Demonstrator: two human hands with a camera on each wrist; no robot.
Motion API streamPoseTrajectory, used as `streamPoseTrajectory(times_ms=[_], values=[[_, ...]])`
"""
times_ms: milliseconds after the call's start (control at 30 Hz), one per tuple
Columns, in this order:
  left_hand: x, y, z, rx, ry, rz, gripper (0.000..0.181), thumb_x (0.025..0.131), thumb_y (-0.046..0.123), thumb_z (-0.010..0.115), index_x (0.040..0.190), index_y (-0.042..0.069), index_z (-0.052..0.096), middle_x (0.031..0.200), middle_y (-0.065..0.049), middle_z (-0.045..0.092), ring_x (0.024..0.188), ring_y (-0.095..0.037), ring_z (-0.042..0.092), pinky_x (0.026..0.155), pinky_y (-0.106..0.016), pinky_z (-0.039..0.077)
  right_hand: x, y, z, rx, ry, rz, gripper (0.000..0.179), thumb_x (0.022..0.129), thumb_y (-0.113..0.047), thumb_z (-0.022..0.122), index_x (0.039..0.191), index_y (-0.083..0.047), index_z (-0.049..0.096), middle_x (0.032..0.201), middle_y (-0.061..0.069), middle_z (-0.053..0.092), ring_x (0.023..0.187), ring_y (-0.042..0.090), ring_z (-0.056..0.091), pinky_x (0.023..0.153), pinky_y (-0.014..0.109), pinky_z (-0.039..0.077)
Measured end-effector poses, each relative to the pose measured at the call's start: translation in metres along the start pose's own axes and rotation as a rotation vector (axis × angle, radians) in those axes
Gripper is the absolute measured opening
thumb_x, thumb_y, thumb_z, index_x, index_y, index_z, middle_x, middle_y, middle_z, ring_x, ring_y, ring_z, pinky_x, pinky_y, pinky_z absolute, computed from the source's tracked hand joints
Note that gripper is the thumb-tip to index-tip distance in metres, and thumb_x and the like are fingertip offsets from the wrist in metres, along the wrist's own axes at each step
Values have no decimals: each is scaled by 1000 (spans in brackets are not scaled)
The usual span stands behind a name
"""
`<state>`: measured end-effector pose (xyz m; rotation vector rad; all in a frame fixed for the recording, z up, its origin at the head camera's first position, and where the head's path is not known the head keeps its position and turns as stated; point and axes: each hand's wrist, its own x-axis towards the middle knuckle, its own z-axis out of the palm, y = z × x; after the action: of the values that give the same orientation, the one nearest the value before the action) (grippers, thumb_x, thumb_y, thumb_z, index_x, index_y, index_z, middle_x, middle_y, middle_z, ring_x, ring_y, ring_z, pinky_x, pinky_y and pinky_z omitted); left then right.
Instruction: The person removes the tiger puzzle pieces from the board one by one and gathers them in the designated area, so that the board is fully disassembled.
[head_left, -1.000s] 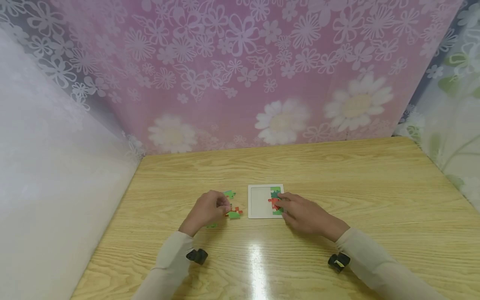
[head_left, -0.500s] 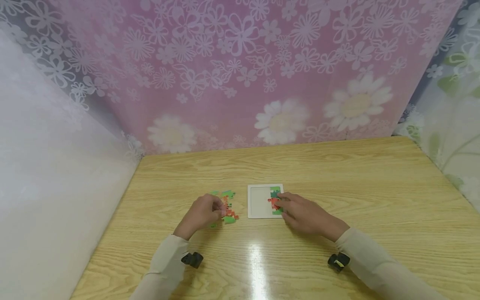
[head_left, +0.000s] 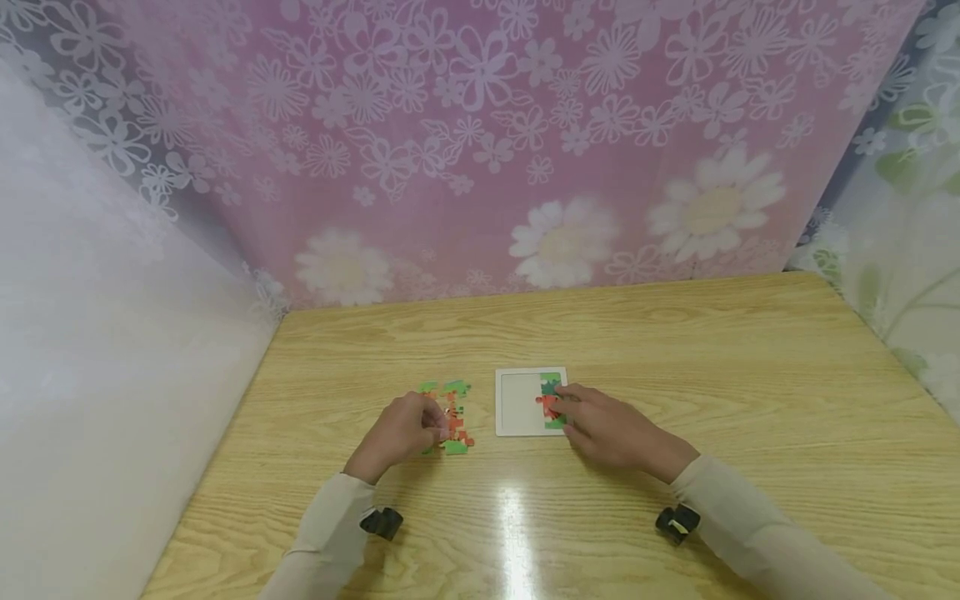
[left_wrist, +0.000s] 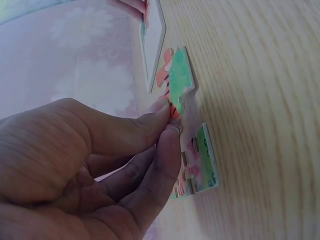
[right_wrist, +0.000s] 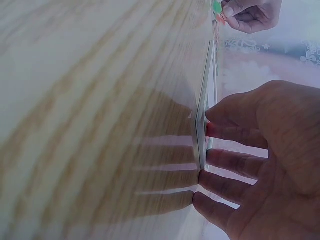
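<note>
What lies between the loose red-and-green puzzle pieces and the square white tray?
In the head view, only bare yellowish wooden table separates the pieces from the tray.

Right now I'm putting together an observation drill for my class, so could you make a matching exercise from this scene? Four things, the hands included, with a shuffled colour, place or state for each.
Column one:
1. Left hand
2. Right hand
3. Puzzle tray
4. Backdrop

Column two:
A. Pink, patterned with pale flowers
B. Pinching a puzzle piece
C. White-rimmed, with fitted pieces only along the right side
D. Touching the right side of the white-rimmed thing

Pairs: 1-B, 2-D, 3-C, 4-A
</note>
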<state>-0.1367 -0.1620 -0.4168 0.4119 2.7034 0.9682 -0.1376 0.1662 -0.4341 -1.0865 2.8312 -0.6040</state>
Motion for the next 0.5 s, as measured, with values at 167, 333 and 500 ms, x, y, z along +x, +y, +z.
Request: streamPoseTrajectory(times_ms=[167,333,500], values=[[1,0,0,9,8,2,9,88,3,78,80,6,74,76,-1,70,66,-11,63,61,-30,53,0,0,0,13,-8,9,38,99,-4,58,136,3,61,142,25,53,130,39,53,96,51,51],[1,-1,1,17,15,11,10,87,4,80,78,7,75,74,-1,71,62,-10,61,58,-29,51,0,1,1,20,-7,15,39,99,-5,58,137,3,60,142,25,53,131,39,52,97,52,50],[2,-3,3,30,21,22,8,86,6,81,79,7,76,74,0,71,61,-9,61,58,-29,52,0,2,2,21,-5,15,38,99,-7,58,136,3,61,142,25,53,131,39,52,98,52,50]])
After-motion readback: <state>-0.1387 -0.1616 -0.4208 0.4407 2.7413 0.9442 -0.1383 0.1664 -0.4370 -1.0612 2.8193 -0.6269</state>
